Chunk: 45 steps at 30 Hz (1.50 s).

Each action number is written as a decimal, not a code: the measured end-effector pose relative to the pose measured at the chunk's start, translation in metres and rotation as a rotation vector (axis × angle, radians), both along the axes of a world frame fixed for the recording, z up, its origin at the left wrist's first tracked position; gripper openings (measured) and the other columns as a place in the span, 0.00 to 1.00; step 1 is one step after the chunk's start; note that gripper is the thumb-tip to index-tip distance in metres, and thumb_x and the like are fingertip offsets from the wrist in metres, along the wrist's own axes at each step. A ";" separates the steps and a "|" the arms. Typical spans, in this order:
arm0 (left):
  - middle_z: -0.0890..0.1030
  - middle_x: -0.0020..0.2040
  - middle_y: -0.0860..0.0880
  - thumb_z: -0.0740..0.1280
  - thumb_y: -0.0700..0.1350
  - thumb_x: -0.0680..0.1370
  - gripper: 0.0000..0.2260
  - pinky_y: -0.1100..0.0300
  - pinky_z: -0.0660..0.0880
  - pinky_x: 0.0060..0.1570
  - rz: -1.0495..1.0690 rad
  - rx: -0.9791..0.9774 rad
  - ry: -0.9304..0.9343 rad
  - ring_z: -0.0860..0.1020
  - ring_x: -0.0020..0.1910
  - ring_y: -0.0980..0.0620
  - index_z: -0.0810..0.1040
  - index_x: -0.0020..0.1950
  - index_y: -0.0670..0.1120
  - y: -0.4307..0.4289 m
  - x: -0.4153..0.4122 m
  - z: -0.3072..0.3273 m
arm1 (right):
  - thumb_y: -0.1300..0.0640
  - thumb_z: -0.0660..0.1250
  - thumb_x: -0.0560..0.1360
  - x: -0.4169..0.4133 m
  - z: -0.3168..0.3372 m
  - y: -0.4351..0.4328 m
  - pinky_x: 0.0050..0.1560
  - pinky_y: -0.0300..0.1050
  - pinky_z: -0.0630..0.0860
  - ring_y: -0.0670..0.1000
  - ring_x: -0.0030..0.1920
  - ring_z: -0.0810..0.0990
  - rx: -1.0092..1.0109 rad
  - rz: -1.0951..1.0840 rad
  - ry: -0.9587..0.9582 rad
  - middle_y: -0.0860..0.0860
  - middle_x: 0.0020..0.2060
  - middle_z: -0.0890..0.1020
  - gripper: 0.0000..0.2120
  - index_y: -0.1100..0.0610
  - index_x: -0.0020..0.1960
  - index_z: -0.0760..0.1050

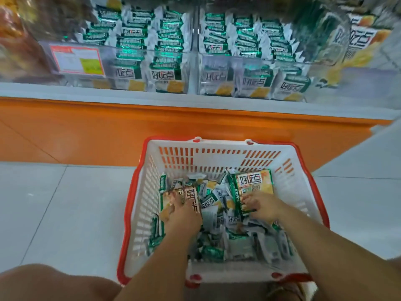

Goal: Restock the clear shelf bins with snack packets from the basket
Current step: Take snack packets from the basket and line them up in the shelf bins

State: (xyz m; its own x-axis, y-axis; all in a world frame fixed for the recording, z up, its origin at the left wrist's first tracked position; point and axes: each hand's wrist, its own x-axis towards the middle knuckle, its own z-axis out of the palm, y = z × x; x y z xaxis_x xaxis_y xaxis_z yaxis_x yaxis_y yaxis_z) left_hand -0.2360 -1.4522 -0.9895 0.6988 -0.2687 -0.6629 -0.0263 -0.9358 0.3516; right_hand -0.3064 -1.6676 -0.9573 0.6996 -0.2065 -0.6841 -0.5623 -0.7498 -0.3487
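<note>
Blurred bins (195, 68), left hand (182, 210), right hand (261, 206), grips obscured

I count one basket (217, 158), two clear shelf bins (134, 70), one price label (78, 60), and two hands: left hand (184, 213), right hand (262, 206). The snack packets (213, 203) are too many to count.

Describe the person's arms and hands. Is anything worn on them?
Both arms are bare as far as the view shows, with no sleeves, gloves, watch or bracelet on the left arm or the right arm. The left hand seems to have a thin ring on one finger, though blur leaves that unsure. The right hand shows no ring. No markings are visible.
</note>
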 end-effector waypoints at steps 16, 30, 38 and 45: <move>0.60 0.74 0.42 0.59 0.48 0.79 0.23 0.47 0.69 0.65 -0.169 0.016 0.080 0.68 0.67 0.41 0.62 0.74 0.47 -0.014 0.007 0.024 | 0.64 0.66 0.75 0.013 0.016 -0.013 0.47 0.42 0.76 0.52 0.43 0.80 -0.328 0.027 0.097 0.54 0.43 0.80 0.05 0.62 0.49 0.80; 0.70 0.69 0.53 0.69 0.52 0.76 0.25 0.57 0.69 0.62 -0.359 -0.488 -0.112 0.72 0.63 0.52 0.66 0.72 0.55 0.031 0.050 0.250 | 0.52 0.69 0.75 0.070 0.224 0.067 0.38 0.38 0.78 0.47 0.37 0.81 0.143 0.024 -0.471 0.52 0.39 0.83 0.04 0.51 0.43 0.80; 0.82 0.49 0.51 0.71 0.52 0.73 0.12 0.42 0.77 0.55 0.059 -0.922 -0.162 0.81 0.50 0.46 0.77 0.54 0.53 0.061 0.080 0.264 | 0.49 0.67 0.75 0.106 0.264 0.102 0.40 0.39 0.78 0.47 0.38 0.80 0.315 -0.180 -0.681 0.50 0.38 0.82 0.10 0.55 0.48 0.80; 0.78 0.39 0.53 0.71 0.47 0.74 0.09 0.65 0.70 0.38 0.192 -1.109 -0.271 0.74 0.33 0.61 0.73 0.51 0.50 0.075 0.120 0.278 | 0.51 0.71 0.72 0.157 0.304 0.122 0.47 0.23 0.70 0.29 0.50 0.72 0.123 0.281 -0.743 0.37 0.50 0.77 0.18 0.44 0.61 0.74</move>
